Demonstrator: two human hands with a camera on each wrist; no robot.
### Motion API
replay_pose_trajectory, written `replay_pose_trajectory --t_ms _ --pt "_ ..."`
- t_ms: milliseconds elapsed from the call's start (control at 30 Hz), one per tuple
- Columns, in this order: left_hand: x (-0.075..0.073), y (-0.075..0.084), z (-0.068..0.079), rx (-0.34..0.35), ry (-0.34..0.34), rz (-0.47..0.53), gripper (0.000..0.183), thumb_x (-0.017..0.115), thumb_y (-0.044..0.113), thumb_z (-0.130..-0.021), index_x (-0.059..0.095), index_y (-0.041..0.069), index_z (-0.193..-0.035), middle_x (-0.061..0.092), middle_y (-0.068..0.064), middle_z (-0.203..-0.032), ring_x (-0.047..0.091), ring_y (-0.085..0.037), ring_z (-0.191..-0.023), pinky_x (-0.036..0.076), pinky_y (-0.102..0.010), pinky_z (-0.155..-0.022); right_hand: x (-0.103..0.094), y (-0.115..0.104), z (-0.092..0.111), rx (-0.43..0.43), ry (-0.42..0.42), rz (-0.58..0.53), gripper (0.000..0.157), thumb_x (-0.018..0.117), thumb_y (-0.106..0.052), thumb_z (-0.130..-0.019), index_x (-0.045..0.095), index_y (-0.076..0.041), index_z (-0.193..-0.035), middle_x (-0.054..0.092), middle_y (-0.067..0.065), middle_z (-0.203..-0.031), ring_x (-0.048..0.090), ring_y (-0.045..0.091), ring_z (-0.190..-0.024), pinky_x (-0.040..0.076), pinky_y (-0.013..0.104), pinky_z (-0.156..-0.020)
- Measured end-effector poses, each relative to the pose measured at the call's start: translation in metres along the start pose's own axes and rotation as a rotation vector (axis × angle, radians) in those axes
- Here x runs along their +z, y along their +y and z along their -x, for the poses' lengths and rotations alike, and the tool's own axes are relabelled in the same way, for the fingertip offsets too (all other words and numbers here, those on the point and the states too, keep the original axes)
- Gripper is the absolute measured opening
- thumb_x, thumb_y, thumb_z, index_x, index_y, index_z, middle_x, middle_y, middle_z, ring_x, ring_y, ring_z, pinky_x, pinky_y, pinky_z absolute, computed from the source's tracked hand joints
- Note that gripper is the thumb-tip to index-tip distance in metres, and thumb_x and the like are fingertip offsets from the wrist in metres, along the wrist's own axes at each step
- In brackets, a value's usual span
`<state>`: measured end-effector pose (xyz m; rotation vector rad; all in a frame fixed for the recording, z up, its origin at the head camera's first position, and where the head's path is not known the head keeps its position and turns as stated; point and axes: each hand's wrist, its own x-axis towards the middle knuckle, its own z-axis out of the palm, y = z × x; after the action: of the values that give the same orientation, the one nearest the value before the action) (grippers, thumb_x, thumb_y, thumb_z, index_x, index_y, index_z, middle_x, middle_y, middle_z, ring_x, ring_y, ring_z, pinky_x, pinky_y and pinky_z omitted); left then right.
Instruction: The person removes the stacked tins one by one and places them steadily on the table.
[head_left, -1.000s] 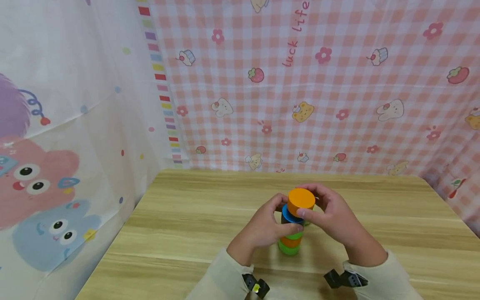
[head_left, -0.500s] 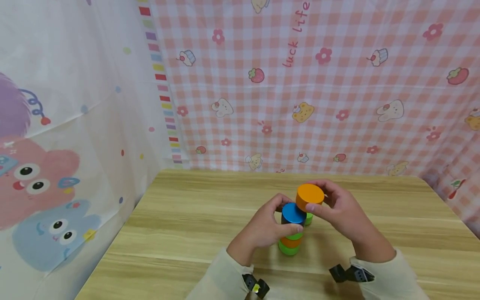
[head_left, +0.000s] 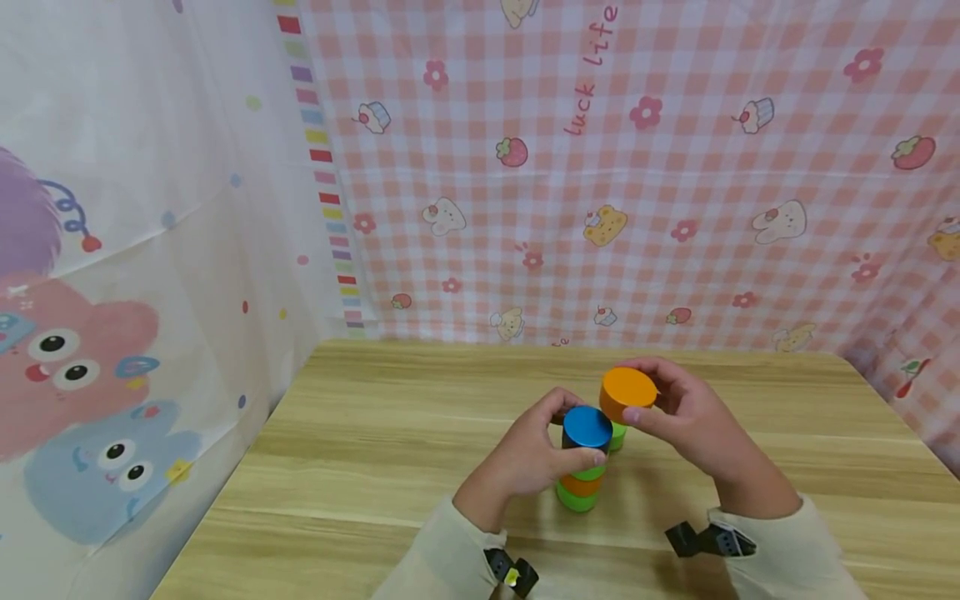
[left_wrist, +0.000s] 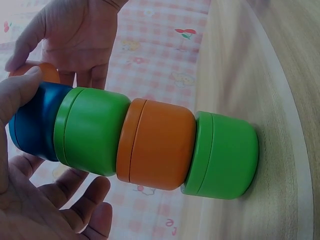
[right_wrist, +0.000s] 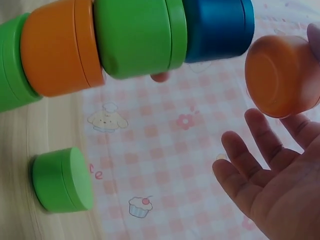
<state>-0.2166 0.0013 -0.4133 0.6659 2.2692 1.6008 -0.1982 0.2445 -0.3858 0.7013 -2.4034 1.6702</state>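
Observation:
A stack of small lidded round jars stands upright: a green jar (left_wrist: 222,156) at the bottom, an orange jar (left_wrist: 157,145), another green jar (left_wrist: 95,131), and a blue jar (head_left: 587,427) on top. My left hand (head_left: 525,454) holds the blue jar, thumb on its near side and fingers behind. To the right of the blue jar, my right hand (head_left: 693,429) pinches a second orange jar (head_left: 628,390) between thumb and fingers. In the right wrist view, the held orange jar (right_wrist: 280,75) is in the air, apart from the blue one.
Behind the stack, a loose green jar (right_wrist: 62,180) sits on the wooden table (head_left: 375,467); the head view shows only part of it. A pink checked cloth (head_left: 480,167) hangs at the table's back edge, and a white printed cloth (head_left: 187,333) hangs at the left.
My right hand has lifted the orange jar off the blue jar's top and moved it to the right, uncovering the blue lid. The left hand stays in place on the stack.

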Motion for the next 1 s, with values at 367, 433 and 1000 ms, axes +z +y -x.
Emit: replay_pose_trajectory --t_ms 367,433,1000 --pt "0.001 0.000 -0.001 -0.016 0.010 -0.004 0.041 0.085 0.032 -0.091 0.060 0.032 -0.124 0.063 0.012 -0.121 0.054 -0.016 -0.118 0.050 -0.048 -0.100 -0.019 0.012 0.001 -0.039 -0.007 0.009 0.038 0.063 0.001 -0.102 0.052 0.004 -0.139 0.065 -0.003 -0.124 0.068 0.014 -0.104 0.059 0.024 -0.088" --pt "0.001 0.001 -0.001 -0.024 0.014 -0.007 0.041 0.085 0.032 -0.091 0.060 0.033 -0.124 0.063 0.012 -0.121 0.054 -0.016 -0.118 0.050 -0.048 -0.100 -0.022 0.014 0.002 -0.033 0.001 0.010 0.038 0.063 0.001 -0.103 0.052 0.005 -0.139 0.065 -0.004 -0.124 0.068 0.014 -0.105 0.059 0.024 -0.089" --pt "0.003 0.002 0.000 -0.037 0.019 -0.032 0.041 0.085 0.036 -0.091 0.060 0.034 -0.124 0.063 0.013 -0.122 0.054 -0.018 -0.121 0.051 -0.052 -0.102 -0.022 0.023 -0.001 -0.027 0.030 -0.047 0.037 0.064 0.000 -0.103 0.053 0.006 -0.138 0.066 -0.002 -0.124 0.066 0.016 -0.104 0.058 0.024 -0.089"
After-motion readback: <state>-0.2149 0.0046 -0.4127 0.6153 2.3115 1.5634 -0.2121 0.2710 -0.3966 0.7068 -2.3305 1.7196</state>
